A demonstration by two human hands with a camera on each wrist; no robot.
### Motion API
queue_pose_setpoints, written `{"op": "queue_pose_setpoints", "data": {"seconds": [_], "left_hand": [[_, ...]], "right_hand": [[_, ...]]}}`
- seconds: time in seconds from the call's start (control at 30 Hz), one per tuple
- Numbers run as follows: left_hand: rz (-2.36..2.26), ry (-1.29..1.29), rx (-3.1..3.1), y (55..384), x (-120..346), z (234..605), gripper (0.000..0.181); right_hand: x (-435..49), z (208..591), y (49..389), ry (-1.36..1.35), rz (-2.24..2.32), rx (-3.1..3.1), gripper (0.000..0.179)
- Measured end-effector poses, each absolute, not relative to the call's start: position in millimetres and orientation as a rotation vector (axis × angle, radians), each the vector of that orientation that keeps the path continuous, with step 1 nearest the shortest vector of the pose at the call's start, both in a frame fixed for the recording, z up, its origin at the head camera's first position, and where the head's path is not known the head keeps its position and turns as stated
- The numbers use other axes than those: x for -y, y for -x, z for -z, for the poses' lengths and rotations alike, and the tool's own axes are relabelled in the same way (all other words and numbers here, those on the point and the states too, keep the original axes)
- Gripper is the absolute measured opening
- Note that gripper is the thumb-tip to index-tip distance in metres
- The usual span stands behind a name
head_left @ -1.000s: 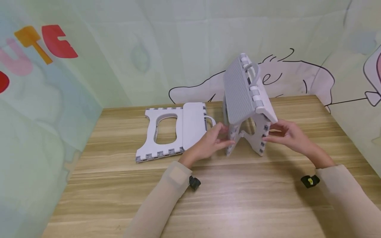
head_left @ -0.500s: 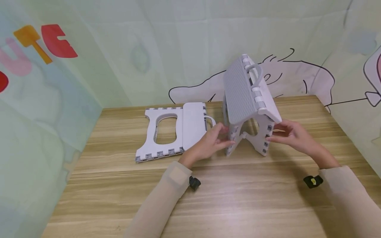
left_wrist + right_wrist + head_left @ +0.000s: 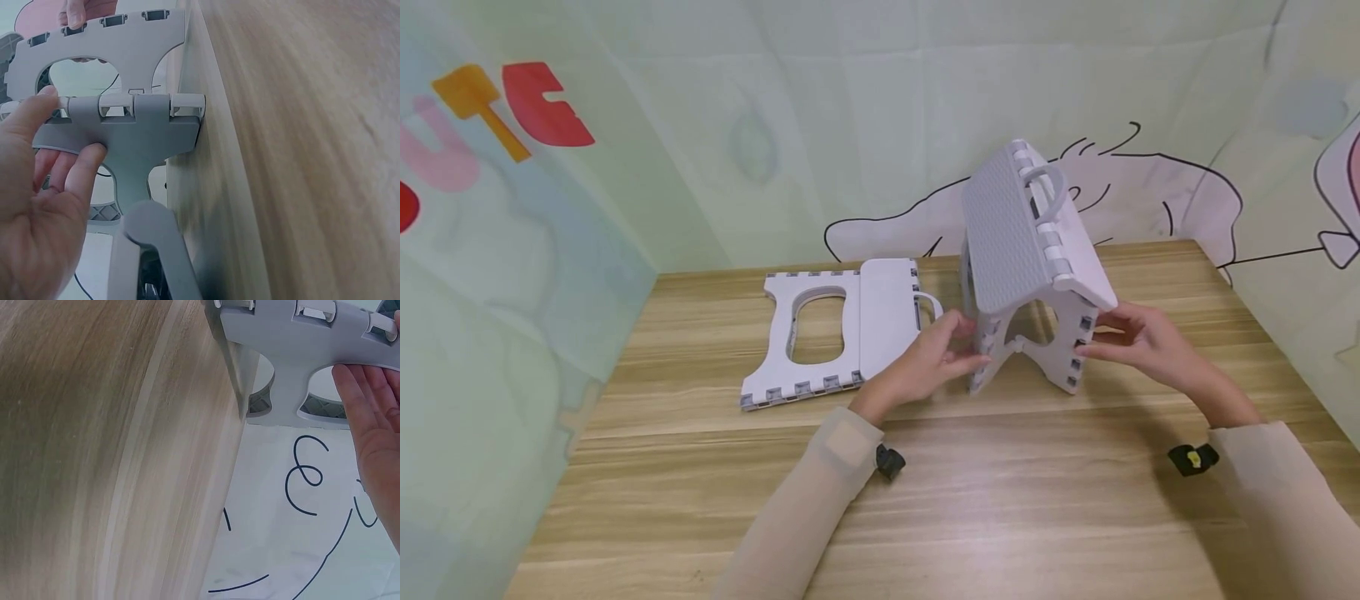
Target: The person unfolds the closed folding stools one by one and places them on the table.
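A white and grey folding stool (image 3: 1006,233) stands partly unfolded on the table in the head view. Its textured top is peaked like a roof, with a grey carry handle (image 3: 1054,196) at the ridge and the legs spread below. My left hand (image 3: 928,354) pinches the left leg panel, thumb on one side of the hinged edge and fingertips on the other; the left wrist view shows that leg (image 3: 140,140) up close. On the opposite side, my right hand (image 3: 1146,342) holds the right leg panel, its fingers through the cutout of the leg (image 3: 281,369) in the right wrist view.
A second folding stool (image 3: 891,312) lies folded flat to the left, its handle close to my left hand. Both stand on a wood-grain table (image 3: 985,500). Behind it hangs a printed cloth backdrop (image 3: 820,125), right along the table's back edge.
My right hand has moved slightly right with the right leg, so the legs stand wider apart and the peaked top has flattened and dropped a little. The left hand has stayed put.
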State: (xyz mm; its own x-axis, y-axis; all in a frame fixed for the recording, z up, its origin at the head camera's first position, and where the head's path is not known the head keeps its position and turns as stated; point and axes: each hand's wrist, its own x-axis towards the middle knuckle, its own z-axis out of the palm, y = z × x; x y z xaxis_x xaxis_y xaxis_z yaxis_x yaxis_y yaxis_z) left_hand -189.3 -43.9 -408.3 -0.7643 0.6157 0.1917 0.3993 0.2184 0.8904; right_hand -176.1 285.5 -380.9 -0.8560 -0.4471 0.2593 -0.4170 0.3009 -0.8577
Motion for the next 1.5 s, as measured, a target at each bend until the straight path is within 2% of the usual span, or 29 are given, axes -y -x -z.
{"op": "queue_pose_setpoints", "data": {"seconds": [1.5], "left_hand": [[-1.512,-0.935,-2.307,186,43,405,0.040]], "right_hand": [[-303,382,173,0.783,1.672,-2.490,0.049]]}}
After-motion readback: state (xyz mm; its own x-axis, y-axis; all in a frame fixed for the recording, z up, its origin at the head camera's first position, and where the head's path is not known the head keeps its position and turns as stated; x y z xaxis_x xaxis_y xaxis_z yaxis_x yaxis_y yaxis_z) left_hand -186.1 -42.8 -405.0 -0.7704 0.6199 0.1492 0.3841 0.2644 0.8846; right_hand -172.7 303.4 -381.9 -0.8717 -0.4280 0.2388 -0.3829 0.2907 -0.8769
